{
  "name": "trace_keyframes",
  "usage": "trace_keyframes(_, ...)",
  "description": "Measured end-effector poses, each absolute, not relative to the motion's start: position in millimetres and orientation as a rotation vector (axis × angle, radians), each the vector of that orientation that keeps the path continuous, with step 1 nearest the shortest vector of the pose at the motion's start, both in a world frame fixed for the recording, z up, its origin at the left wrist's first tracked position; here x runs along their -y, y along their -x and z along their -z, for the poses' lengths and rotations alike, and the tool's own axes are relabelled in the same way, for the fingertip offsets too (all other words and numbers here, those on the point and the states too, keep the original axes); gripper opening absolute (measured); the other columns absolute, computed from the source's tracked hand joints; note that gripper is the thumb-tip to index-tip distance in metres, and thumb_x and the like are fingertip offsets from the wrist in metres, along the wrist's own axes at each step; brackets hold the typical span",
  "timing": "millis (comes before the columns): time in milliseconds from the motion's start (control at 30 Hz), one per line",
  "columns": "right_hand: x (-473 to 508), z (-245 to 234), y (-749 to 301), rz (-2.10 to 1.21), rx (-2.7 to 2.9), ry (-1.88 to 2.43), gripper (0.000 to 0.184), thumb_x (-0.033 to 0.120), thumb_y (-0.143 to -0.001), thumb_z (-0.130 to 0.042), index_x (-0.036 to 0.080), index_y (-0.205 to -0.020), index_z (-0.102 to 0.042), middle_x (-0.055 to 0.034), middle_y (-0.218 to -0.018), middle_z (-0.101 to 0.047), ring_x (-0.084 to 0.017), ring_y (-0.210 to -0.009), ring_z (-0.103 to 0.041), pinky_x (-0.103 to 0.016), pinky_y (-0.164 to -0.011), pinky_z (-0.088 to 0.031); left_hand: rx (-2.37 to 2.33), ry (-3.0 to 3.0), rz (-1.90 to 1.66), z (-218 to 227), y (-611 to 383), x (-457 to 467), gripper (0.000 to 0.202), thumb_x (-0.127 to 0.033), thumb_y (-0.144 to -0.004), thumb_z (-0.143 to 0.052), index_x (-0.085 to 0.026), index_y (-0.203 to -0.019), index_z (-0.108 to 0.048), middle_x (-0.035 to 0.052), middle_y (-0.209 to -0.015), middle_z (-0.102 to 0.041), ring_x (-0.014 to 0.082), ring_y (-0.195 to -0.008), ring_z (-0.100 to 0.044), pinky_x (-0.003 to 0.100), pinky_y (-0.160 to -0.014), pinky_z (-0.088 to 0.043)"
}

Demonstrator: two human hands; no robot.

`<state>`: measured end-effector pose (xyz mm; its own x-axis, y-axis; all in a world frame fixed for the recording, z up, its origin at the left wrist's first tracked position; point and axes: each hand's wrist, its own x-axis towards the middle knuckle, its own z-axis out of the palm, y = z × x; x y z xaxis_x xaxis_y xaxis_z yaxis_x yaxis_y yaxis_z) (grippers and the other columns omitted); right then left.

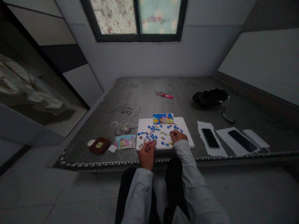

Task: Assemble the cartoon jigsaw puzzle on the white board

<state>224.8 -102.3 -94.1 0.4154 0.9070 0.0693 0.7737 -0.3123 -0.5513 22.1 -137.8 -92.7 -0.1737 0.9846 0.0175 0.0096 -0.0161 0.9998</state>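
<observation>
A white board lies near the front edge of a bare grey mattress, strewn with several loose blue and yellow puzzle pieces. A finished strip of the cartoon puzzle sits along the board's far edge. My left hand rests at the board's near left corner, fingers curled down onto pieces there. My right hand lies on the board's right half with fingertips pinched on a small piece. Both arms wear pale grey sleeves.
A cartoon reference card, a white eraser-like block, a dark red case and a white cable lie left of the board. Two dark phones on white sheets lie to the right. A black bundle and a red wrapper sit farther back.
</observation>
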Motion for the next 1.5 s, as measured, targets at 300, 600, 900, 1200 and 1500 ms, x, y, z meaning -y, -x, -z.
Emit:
trace_keyframes(300,105,83,-220,-0.283,1.537,2.232,0.023,0.025,-0.082,-0.056,0.026,-0.101,-0.07,-0.0047,-0.096,-0.073,-0.022,-0.088,-0.062,-0.034,-0.077,-0.041,-1.305,-1.143,-1.358,95,-23,139,0.027,-0.039,-0.078,-0.069,-0.015,-0.092,-0.068,0.0062,-0.08,-0.075,0.0187,-0.08,-0.072,0.023,-0.069,-0.052)
trace_keyframes(600,104,82,-206,-0.231,1.655,2.158,0.021,0.035,-0.083,-0.059,0.027,-0.099,-0.072,-0.0023,-0.096,-0.07,-0.02,-0.094,-0.06,-0.032,-0.082,-0.038,-1.298,-1.116,-1.365,93,-22,138,0.028,-0.038,-0.077,-0.07,-0.015,-0.092,-0.068,0.0061,-0.078,-0.075,0.0181,-0.078,-0.072,0.023,-0.068,-0.053)
trace_keyframes(900,101,80,-193,-0.309,1.797,2.199,0.022,0.042,-0.08,-0.065,0.026,-0.09,-0.075,-0.0053,-0.099,-0.07,-0.022,-0.095,-0.061,-0.033,-0.083,-0.04,-1.311,-1.133,-1.353,92,-21,138,0.027,-0.037,-0.078,-0.069,-0.015,-0.092,-0.068,0.0061,-0.079,-0.075,0.0179,-0.078,-0.071,0.023,-0.069,-0.053)
trace_keyframes(1200,101,82,-192,-0.319,1.795,2.151,0.018,0.037,-0.08,-0.065,0.025,-0.088,-0.075,-0.0058,-0.097,-0.071,-0.022,-0.094,-0.063,-0.034,-0.083,-0.042,-1.289,-1.129,-1.363,94,-21,137,0.027,-0.037,-0.078,-0.069,-0.015,-0.092,-0.068,0.0068,-0.081,-0.075,0.0181,-0.08,-0.072,0.023,-0.069,-0.053)
trace_keyframes(1500,100,82,-189,-0.408,1.845,2.114,0.012,0.029,-0.082,-0.062,0.023,-0.09,-0.069,-0.004,-0.095,-0.073,-0.019,-0.09,-0.063,-0.03,-0.078,-0.041,-1.32,-1.133,-1.362,94,-21,138,0.028,-0.038,-0.077,-0.07,-0.015,-0.091,-0.069,0.0063,-0.079,-0.075,0.0181,-0.078,-0.072,0.023,-0.068,-0.053)
